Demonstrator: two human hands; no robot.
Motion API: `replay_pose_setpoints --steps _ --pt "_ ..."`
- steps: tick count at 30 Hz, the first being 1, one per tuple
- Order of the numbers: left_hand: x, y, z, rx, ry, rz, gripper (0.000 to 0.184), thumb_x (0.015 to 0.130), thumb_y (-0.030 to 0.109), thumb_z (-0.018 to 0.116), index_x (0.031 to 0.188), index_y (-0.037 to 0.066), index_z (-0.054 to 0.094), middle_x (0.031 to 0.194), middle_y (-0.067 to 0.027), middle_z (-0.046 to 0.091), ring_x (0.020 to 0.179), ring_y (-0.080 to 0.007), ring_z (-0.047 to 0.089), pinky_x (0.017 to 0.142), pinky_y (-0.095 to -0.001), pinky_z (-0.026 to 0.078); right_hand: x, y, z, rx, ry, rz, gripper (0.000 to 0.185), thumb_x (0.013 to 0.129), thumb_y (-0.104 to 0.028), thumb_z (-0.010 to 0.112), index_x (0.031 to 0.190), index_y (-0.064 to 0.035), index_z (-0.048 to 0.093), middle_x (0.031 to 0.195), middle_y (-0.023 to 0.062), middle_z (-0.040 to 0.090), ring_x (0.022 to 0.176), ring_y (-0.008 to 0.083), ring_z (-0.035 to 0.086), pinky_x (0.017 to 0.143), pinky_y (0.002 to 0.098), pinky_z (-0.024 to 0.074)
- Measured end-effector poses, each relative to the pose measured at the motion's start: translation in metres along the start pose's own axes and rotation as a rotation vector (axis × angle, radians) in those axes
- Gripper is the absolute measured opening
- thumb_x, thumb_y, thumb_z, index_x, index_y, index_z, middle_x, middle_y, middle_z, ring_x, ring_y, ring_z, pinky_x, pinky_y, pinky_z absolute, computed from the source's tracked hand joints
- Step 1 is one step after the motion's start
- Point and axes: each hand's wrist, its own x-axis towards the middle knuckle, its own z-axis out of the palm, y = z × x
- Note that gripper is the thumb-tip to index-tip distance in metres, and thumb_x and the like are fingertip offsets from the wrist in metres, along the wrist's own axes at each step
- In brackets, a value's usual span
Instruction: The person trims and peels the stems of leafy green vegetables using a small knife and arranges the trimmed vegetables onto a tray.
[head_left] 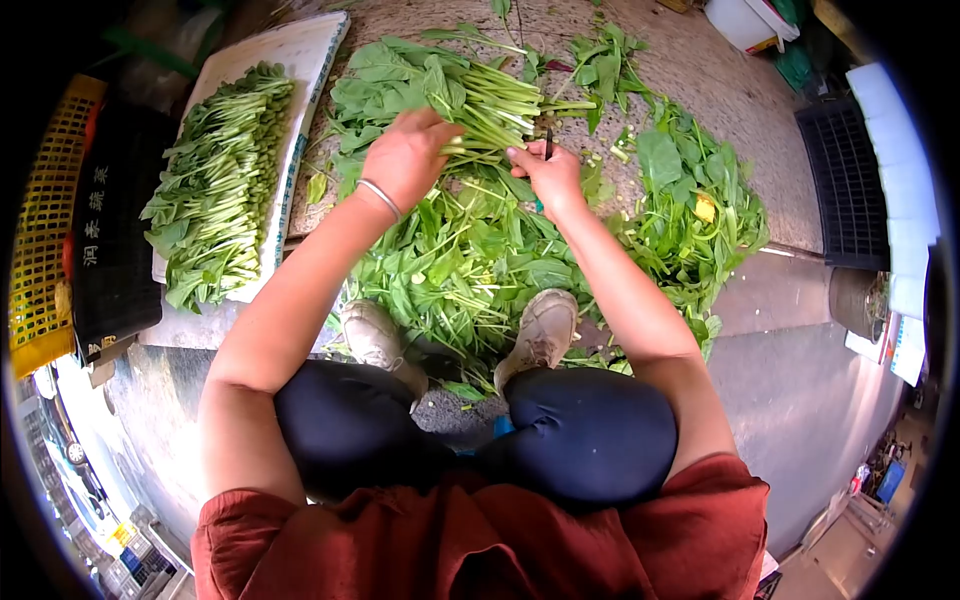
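Note:
My left hand [408, 158], with a light band at the wrist, is closed on pale green stems at the front of a pile of leafy greens [490, 100]. Right of it, my right hand [550, 178] is closed around a small knife [549, 145]; its dark blade sticks up past the fingers and a bit of teal shows below them. Both hands are close together at the cut stem ends. Loose leaves [460, 255] lie heaped below the hands. Bundled greens [225, 190] are lined up on a white foam tray [318, 60] at the left.
More loose greens [690, 200] with a yellow leaf spread at the right. A yellow crate [45, 220] and a black crate [120, 220] stand far left, another black crate [845, 170] far right. Two shoes [545, 330] rest at the lower edge of the leaves.

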Motion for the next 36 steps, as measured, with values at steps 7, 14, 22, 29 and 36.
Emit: replay_pose_setpoints --steps 7,14,22,29,36 --pt "0.017 -0.001 0.036 0.185 -0.061 0.200 0.059 0.072 0.002 0.053 0.128 0.017 0.043 0.117 -0.0039 0.049 0.120 -0.0213 0.040 0.080 -0.0294 0.050 -0.025 -0.023 0.010 -0.073 -0.011 -0.179 0.018 0.076 -0.007 0.069 0.082 0.0036 0.057 0.071 0.0037 0.060 0.057 0.0092 0.057 0.053 0.0211 0.0459" --pt "0.028 0.000 0.021 0.039 -0.182 0.082 0.034 0.074 0.004 0.053 0.108 0.012 0.051 0.115 -0.0066 0.047 0.109 -0.0239 0.047 0.084 -0.0329 0.046 -0.043 -0.062 0.011 -0.097 -0.101 -0.239 0.023 0.082 -0.021 0.063 0.086 0.0019 0.060 0.072 0.0061 0.062 0.057 0.0104 0.059 0.050 0.0192 0.0445" --pt "0.033 0.027 -0.082 -0.600 0.312 -0.090 0.023 0.087 0.005 0.054 0.109 0.001 0.050 0.096 -0.0040 0.061 0.090 -0.0110 0.056 0.079 -0.0227 0.043 -0.016 -0.037 -0.031 -0.692 -0.261 -0.122 0.065 0.087 -0.057 0.037 0.114 -0.0006 0.055 0.098 0.0175 0.063 0.089 0.0243 0.061 0.080 0.0357 0.0464" --pt "0.015 0.025 -0.101 -1.254 -0.056 -0.157 0.034 0.091 0.023 0.049 0.118 0.004 0.043 0.089 -0.0080 0.060 0.074 -0.0112 0.055 0.066 -0.0234 0.046 -0.070 -0.129 -0.012 -0.359 -0.339 -0.264 0.056 0.093 -0.042 0.039 0.131 -0.0003 0.038 0.089 0.0044 0.053 0.076 0.0124 0.044 0.067 0.0262 0.0375" --pt "0.007 0.029 -0.090 -1.505 -0.342 -0.202 0.033 0.089 0.023 0.052 0.115 0.004 0.048 0.089 -0.0043 0.059 0.079 -0.0093 0.055 0.067 -0.0234 0.048 -0.093 -0.147 0.010 -0.079 -0.628 -0.393 0.050 0.090 -0.018 0.051 0.133 0.0006 0.033 0.100 0.0020 0.054 0.080 0.0070 0.047 0.071 0.0213 0.0396"
